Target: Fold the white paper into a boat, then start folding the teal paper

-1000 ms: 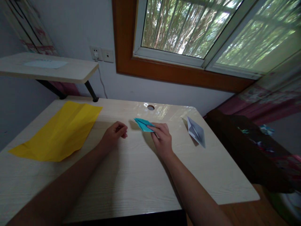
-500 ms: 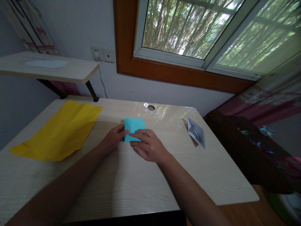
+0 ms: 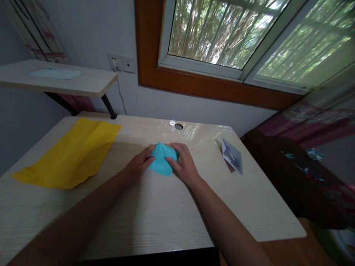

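A folded turquoise paper (image 3: 162, 161) rests on the pale wooden desk (image 3: 155, 210), turned so that it looks like a diamond. My left hand (image 3: 139, 163) pinches its left corner with thumb and fingers. My right hand (image 3: 183, 165) grips its right side, fingers curled over the top edge. Both forearms reach in from the near edge of the desk.
A creased yellow sheet (image 3: 69, 153) lies at the desk's left. A folded white paper shape (image 3: 232, 155) sits to the right. A cable hole (image 3: 178, 126) is at the back, a raised shelf (image 3: 58, 79) at far left, a dark sofa (image 3: 302, 177) beside the desk's right edge.
My right hand slid the turquoise paper left from its earlier spot to between both hands. My left hand took hold of it, and the paper has turned from a square to a diamond.
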The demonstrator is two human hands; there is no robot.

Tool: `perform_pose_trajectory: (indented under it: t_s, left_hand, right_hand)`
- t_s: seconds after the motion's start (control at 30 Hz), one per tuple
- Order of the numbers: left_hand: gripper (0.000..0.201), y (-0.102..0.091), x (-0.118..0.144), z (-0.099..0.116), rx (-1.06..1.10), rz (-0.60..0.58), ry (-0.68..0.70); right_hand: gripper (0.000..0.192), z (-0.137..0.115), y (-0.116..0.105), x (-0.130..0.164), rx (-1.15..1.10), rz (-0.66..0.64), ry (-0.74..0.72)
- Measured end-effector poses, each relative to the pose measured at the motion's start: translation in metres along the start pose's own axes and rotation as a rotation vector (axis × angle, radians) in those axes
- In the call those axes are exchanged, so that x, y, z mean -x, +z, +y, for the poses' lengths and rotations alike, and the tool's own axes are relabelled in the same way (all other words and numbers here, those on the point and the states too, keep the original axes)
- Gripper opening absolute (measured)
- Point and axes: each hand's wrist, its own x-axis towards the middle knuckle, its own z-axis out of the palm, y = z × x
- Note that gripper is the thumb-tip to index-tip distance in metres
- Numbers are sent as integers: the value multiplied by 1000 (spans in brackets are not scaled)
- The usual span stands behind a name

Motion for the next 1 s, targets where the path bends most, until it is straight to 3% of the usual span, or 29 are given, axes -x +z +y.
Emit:
perform_pose_trajectory:
  t_s: [0.2, 0.73, 1.0]
  left_hand:
    - [60, -3, 3, 5, -219, 30, 74]
    - [64, 6, 6, 11, -352, 26, 105]
    - [64, 2, 4, 6, -456, -45, 128]
  right_hand:
    - [49, -4, 2, 1, -55, -80, -32]
    - [52, -4, 7, 2, -45, -47, -65]
    - [54, -7, 9, 2, -42, -39, -87]
